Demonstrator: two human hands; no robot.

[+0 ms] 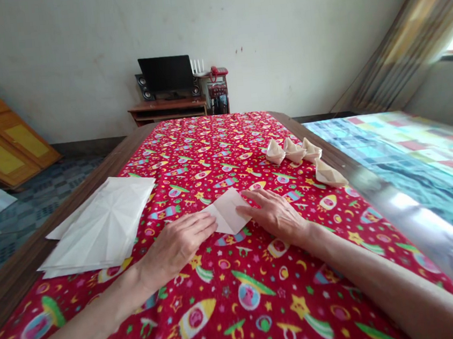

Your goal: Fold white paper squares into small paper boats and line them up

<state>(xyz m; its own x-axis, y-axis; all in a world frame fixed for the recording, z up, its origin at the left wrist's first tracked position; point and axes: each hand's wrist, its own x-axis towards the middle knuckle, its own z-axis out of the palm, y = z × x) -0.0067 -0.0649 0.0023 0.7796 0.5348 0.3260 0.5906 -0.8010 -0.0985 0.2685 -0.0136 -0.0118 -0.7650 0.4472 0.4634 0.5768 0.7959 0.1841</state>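
A small folded piece of white paper [229, 210] lies on the red patterned tablecloth [231, 287] in the middle of the table. My left hand [178, 244] rests flat at the paper's left edge, fingertips touching it, fingers stretched out. My right hand [274, 213] lies flat on the paper's right side, fingers extended and pressing it down. Neither hand grips anything.
A stack of creased white paper sheets [103, 225] lies at the left. Several folded paper boats [304, 158] stand at the far right near the table edge. A bed with a colourful cover [404, 161] runs along the right. A desk with a monitor [168, 78] stands by the far wall.
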